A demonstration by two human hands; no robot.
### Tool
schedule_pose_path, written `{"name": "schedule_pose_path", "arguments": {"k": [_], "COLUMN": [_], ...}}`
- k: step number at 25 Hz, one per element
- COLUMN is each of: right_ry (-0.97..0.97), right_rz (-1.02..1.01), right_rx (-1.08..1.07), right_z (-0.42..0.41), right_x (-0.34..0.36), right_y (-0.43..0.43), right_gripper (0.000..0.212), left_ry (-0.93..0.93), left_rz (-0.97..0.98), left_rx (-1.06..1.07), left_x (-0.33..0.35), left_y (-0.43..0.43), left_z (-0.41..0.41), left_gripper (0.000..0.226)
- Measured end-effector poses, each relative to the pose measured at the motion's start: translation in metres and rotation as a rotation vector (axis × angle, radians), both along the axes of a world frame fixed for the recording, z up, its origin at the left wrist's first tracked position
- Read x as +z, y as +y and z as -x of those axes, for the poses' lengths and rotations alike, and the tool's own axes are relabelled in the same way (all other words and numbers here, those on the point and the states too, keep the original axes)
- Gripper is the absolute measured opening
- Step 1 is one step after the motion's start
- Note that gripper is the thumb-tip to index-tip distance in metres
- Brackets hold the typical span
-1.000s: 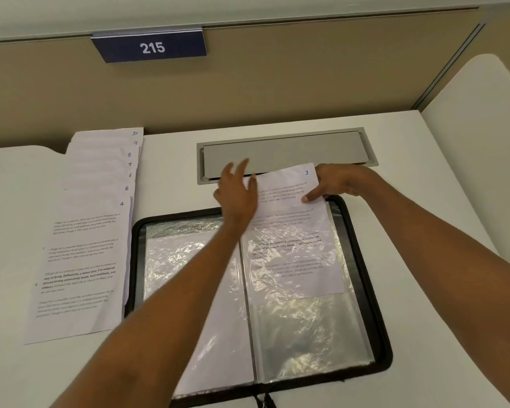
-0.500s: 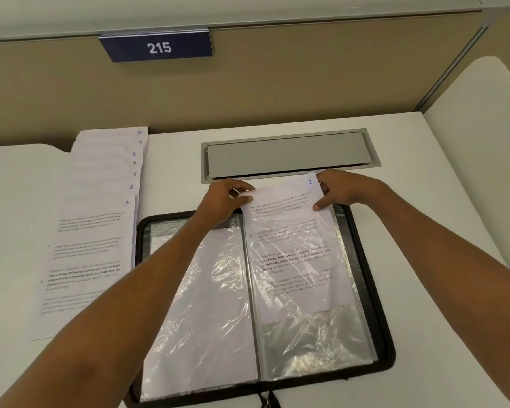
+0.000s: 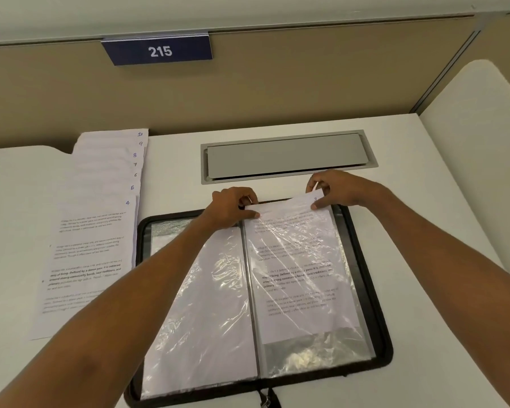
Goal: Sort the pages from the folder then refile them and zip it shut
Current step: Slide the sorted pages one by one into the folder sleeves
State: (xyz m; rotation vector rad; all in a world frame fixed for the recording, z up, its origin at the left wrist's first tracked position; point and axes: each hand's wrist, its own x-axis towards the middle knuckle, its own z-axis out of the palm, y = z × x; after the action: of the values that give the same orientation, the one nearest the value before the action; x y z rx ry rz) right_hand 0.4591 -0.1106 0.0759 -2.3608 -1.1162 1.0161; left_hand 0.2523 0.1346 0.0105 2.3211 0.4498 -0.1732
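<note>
A black zip folder (image 3: 368,278) lies open on the white desk, showing clear plastic sleeves on both sides. A printed page (image 3: 298,272) sits most of the way inside the right sleeve, its top edge sticking out. My left hand (image 3: 233,206) pinches the page's top left corner together with the sleeve's edge. My right hand (image 3: 333,188) pinches the top right corner. The left sleeve (image 3: 206,313) holds a blank-looking sheet. A fanned stack of pages (image 3: 100,219), numbered by hand from 4 up to 10, lies to the left of the folder.
A grey cable hatch (image 3: 286,156) is set into the desk just beyond my hands. A beige partition with a blue sign reading 215 (image 3: 158,50) stands behind. The folder's zip pull (image 3: 267,399) hangs at the near edge. A second desk top (image 3: 480,136) is on the right.
The page has slid further down into the right sleeve, so less of its top shows. My left hand went from flat on the page to pinching its corner; both hands moved nearer.
</note>
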Motion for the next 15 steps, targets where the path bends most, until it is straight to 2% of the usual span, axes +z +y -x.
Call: {"name": "schedule_pose_path", "arguments": {"k": [6,11,15], "right_ry": [-0.057,-0.046,-0.085], "right_rz": [0.032,-0.012,-0.013], "right_rx": [0.057,0.078,0.100], "right_z": [0.000,0.001,0.001], "right_x": [-0.007,-0.010,-0.012], "right_y": [0.001,-0.004,-0.006], "right_gripper": [0.016,0.011,0.010], "left_ry": [0.007,-0.022,0.006], "left_rz": [-0.064,-0.096,-0.163], "left_rx": [-0.085,-0.213,-0.275], "left_x": [0.003,0.010,0.012], "left_y": [-0.006,-0.012,-0.021], "left_z": [-0.004,-0.007,-0.011], "left_gripper": [0.020,0.005,0.008]}}
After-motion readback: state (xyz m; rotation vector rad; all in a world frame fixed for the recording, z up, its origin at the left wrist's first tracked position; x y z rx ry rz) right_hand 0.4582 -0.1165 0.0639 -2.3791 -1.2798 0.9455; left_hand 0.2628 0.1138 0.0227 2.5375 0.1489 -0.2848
